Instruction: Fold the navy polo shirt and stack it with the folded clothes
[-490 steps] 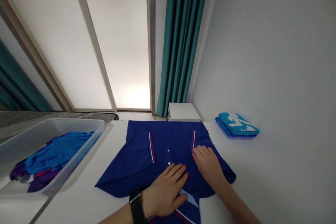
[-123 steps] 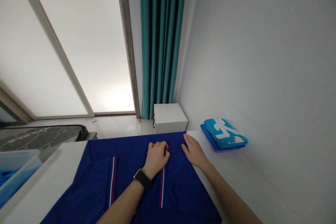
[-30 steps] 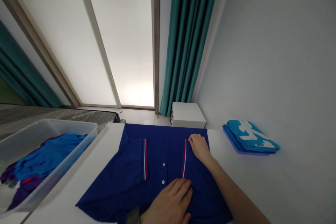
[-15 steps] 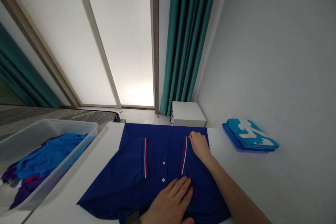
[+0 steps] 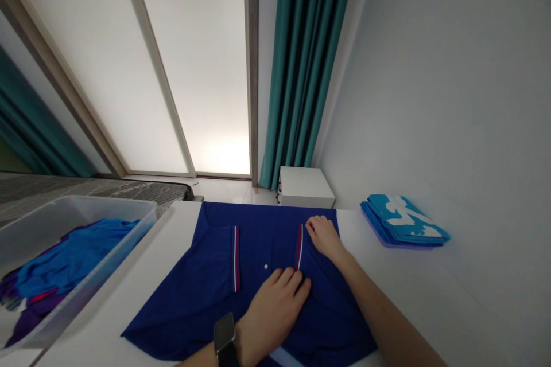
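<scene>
A navy blue polo shirt (image 5: 185, 292) lies spread on the white table, its sleeves turned in over the body. Both cuffs carry red and white stripes, and one white button shows between them. My right hand (image 5: 325, 238) is closed at the upper end of the right-hand striped cuff, fingertips pinching the cloth. At that cuff's lower end, my left hand (image 5: 279, 304), with a black watch (image 5: 224, 332) on its wrist, has its fingers curled down onto the fabric. Its thumb is hidden. A pale strip shows below the left hand.
On the left stands a translucent plastic bin (image 5: 148, 215) with blue and purple clothes (image 5: 77, 258) in it. A stack of folded blue garments (image 5: 404, 221) lies at the right by the wall. Beyond the table's far edge is a white cabinet (image 5: 305, 183).
My left hand has slid up from lying flat on the shirt to the cuff's lower end, its fingers curling and covering the lower button. My right hand keeps its place at the upper end.
</scene>
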Tool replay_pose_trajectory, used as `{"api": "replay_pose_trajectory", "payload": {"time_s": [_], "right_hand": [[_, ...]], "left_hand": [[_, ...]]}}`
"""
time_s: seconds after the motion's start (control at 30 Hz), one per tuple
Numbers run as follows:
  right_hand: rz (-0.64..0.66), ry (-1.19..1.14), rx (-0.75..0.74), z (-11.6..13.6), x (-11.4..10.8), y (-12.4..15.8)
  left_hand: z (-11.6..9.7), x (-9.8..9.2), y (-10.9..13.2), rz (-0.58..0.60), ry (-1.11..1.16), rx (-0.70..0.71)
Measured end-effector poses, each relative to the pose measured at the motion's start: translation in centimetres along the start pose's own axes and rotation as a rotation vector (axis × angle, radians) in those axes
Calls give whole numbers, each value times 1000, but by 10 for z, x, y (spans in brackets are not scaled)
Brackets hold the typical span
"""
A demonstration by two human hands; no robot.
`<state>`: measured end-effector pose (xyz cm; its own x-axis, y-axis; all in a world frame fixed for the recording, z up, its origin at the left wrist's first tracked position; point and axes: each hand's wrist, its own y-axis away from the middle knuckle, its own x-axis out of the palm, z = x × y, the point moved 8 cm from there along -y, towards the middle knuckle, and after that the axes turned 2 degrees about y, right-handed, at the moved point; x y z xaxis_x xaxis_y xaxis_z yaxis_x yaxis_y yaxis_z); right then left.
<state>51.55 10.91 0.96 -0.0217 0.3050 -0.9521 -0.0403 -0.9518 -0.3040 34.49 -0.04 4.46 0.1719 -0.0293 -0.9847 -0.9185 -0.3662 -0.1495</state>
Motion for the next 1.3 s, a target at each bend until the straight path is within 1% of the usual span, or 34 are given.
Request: {"api": "replay_pose_trajectory", "payload": {"time_s": [0.1, 0.17, 0.27, 0.43, 0.5, 0.57, 0.63, 0.7, 0.8, 0.9, 0.97, 1.03, 1.13, 1.2, 1.3], "right_hand": [[3, 3, 4, -2, 2, -2], [-1, 4, 11, -2, 3, -1], [-9, -6, 16, 0, 4, 1], [-23, -74, 24, 1, 0, 0], [-32, -128, 28, -6, -5, -1], [-48, -188, 35, -20, -14, -1], [-65, -242, 44, -37, -24, 5], [-71, -283, 47, -52, -33, 15], [-63, -314, 37, -63, -40, 37], [-49, -308, 36, -62, -36, 61], [-36, -293, 45, -58, -30, 75], [13, -246, 61, -52, -21, 87], [143, -124, 86, -46, -9, 99], [207, -73, 99, -45, -6, 103], [253, -63, 122, -46, -10, 100]], "left_hand": [[8, -4, -18, 15, -76, 5], [9, -5, -24, 24, -99, 28], [7, -3, -24, 28, -110, 64], [9, -3, -15, 16, -106, 62], [11, -7, -13, 23, -89, 62], [13, -12, -15, 21, -57, 45], [16, -17, -22, -16, -15, 10], [17, -19, -35, -78, 33, -30], [14, -10, -59, -148, 78, -61], [6, 8, -82, -154, 75, -50], [5, 20, -91, -139, 71, -57], [7, 31, -95, -122, 61, -80], [14, 42, -92, -117, 30, -118], [17, 44, -89, -131, 10, -135], [18, 44, -87, -148, 0, -132]]}}
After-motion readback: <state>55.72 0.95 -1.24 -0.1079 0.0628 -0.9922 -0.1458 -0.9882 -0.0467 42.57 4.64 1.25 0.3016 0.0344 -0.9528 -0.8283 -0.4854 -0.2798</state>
